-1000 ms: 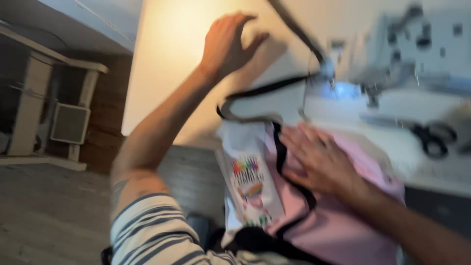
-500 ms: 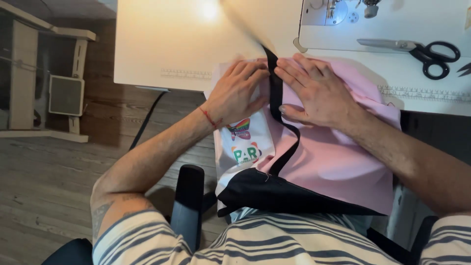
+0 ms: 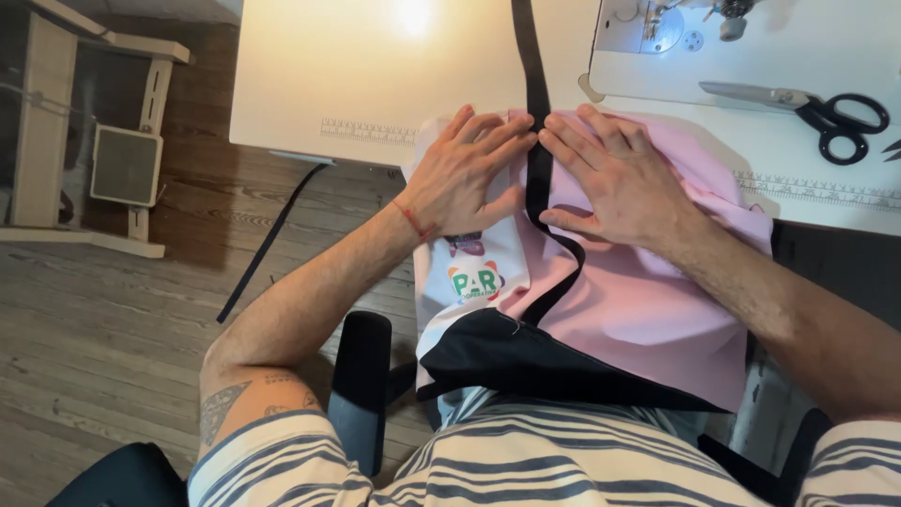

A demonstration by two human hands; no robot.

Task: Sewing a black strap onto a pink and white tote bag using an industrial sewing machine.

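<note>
A pink fabric piece (image 3: 648,300) with a white printed panel (image 3: 474,272) hangs from the front edge of a white sewing table (image 3: 375,84) into my lap. A black binding strip (image 3: 537,141) runs down its middle from the table's far side. My left hand (image 3: 469,174) lies flat on the white panel just left of the strip, fingers spread. My right hand (image 3: 615,178) presses flat on the pink cloth just right of the strip. Both sets of fingertips touch the strip's edges. Neither hand grips anything.
A white sewing machine (image 3: 713,38) stands at the table's back right. Black-handled scissors (image 3: 812,105) lie on its base. A black chair armrest (image 3: 361,376) is by my left elbow. Wooden floor, a thin black strap (image 3: 267,239) and a wooden frame (image 3: 84,141) are at left.
My left hand came down from the raised strip onto the fabric. Both hands have since settled flat on either side of the black strip, which now lies straight up the table.
</note>
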